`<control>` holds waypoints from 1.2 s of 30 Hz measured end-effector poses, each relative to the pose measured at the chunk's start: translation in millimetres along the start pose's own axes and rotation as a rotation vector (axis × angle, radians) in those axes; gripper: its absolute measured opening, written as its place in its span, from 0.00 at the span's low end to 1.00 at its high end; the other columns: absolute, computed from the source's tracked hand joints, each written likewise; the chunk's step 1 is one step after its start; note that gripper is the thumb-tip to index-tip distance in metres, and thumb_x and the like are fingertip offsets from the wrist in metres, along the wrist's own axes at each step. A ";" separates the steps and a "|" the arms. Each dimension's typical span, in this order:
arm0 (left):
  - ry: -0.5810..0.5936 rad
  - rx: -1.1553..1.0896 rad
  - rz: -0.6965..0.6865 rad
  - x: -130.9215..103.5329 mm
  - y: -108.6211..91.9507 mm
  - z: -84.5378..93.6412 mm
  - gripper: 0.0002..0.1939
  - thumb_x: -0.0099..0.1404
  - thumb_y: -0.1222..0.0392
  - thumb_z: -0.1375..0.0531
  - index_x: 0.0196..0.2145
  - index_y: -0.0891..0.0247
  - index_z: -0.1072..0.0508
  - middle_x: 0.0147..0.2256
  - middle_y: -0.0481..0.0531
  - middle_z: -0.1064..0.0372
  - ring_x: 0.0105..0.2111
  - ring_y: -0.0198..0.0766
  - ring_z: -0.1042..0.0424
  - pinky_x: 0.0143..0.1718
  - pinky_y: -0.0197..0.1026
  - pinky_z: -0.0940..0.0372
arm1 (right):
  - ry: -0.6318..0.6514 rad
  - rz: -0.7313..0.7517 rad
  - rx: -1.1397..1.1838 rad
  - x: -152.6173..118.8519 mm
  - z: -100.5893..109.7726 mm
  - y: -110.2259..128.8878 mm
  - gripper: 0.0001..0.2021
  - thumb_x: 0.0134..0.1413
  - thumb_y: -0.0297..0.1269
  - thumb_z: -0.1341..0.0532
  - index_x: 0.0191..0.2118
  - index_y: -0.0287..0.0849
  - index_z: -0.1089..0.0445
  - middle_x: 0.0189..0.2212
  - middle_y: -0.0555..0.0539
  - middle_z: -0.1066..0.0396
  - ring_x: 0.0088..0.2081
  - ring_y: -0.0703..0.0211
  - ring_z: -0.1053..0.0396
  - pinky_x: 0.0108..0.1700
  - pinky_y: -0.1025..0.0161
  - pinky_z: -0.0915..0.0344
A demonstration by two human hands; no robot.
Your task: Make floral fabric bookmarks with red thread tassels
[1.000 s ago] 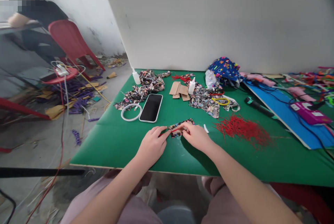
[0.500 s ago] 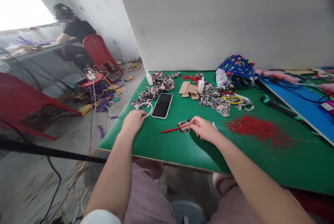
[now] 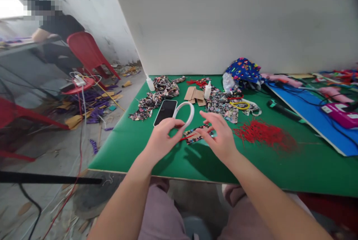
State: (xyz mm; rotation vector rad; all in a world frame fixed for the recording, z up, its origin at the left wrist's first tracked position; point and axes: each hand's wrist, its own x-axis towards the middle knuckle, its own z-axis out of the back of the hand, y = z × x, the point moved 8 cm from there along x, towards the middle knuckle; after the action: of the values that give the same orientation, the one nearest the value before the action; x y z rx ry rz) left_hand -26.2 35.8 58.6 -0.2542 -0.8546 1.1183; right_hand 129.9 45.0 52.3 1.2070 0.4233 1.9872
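White ring (image 3: pixel 191 115) stands tilted near the centre of the frame, its lower rim pinched between the thumb and fingers of my left hand (image 3: pixel 164 135), above the green table (image 3: pixel 131 154). My right hand (image 3: pixel 222 139) is spread, thumb and fingers apart, with nothing visible in its grip; whether it touches the patterned fabric piece (image 3: pixel 192 141) below, I cannot tell. A red strip (image 3: pixel 190 136) lies across that piece, just right of the ring's lower edge.

A light pinch on the rim, I judge, serves best: firm enough to stop the ring turning, loose enough not to bend it. My right fingertips should meet the band squarely, and my wrists should ride high so neither brushes the strip askew. The phone (image 3: pixel 167 110) lies close behind my left hand, at centre-left, leaving little room for a careless swing that way.
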 end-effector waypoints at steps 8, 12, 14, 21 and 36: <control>-0.013 -0.066 -0.071 4.5 -25.0 -28.8 0.05 0.61 0.61 0.44 0.34 0.63 0.30 0.31 0.50 0.29 0.33 0.34 0.31 0.36 0.36 0.35 | -0.108 0.111 -0.101 1.3 16.6 -1.1 0.13 0.53 0.37 0.42 0.45 0.47 0.32 0.45 0.45 0.32 0.47 0.58 0.35 0.48 0.58 0.34; -0.026 -0.082 -0.072 4.7 -24.6 -31.1 0.05 0.60 0.62 0.44 0.34 0.63 0.30 0.33 0.50 0.29 0.34 0.34 0.30 0.37 0.36 0.35 | -0.124 0.119 -0.122 -0.3 16.0 1.2 0.10 0.54 0.36 0.43 0.43 0.46 0.32 0.45 0.46 0.32 0.47 0.58 0.34 0.49 0.57 0.35; -0.044 -0.095 -0.075 4.7 -23.4 -30.8 0.05 0.61 0.63 0.44 0.35 0.63 0.30 0.33 0.50 0.29 0.37 0.35 0.30 0.41 0.38 0.35 | -0.144 0.110 -0.135 -1.0 16.8 2.1 0.07 0.54 0.35 0.43 0.40 0.46 0.33 0.46 0.46 0.32 0.47 0.58 0.35 0.50 0.56 0.35; -0.010 -0.181 -0.064 5.9 -18.8 -34.5 0.05 0.61 0.63 0.45 0.35 0.61 0.30 0.34 0.48 0.28 0.41 0.36 0.30 0.53 0.43 0.41 | -0.226 -0.084 0.120 0.5 25.2 -9.9 0.13 0.49 0.36 0.39 0.41 0.46 0.41 0.40 0.48 0.36 0.40 0.61 0.34 0.37 0.63 0.30; 0.019 -0.113 -0.125 7.5 -14.0 -43.3 0.07 0.63 0.62 0.48 0.37 0.62 0.30 0.35 0.50 0.29 0.41 0.37 0.31 0.55 0.46 0.44 | -0.155 0.034 0.078 3.5 21.1 -6.6 0.13 0.53 0.28 0.43 0.44 0.48 0.39 0.38 0.49 0.37 0.39 0.62 0.34 0.35 0.64 0.30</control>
State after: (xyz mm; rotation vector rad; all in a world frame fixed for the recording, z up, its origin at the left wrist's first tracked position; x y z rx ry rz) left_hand 15.4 45.8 41.4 -0.3010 -0.9058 0.9510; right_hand 150.0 49.9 60.9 1.4147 0.4082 1.9043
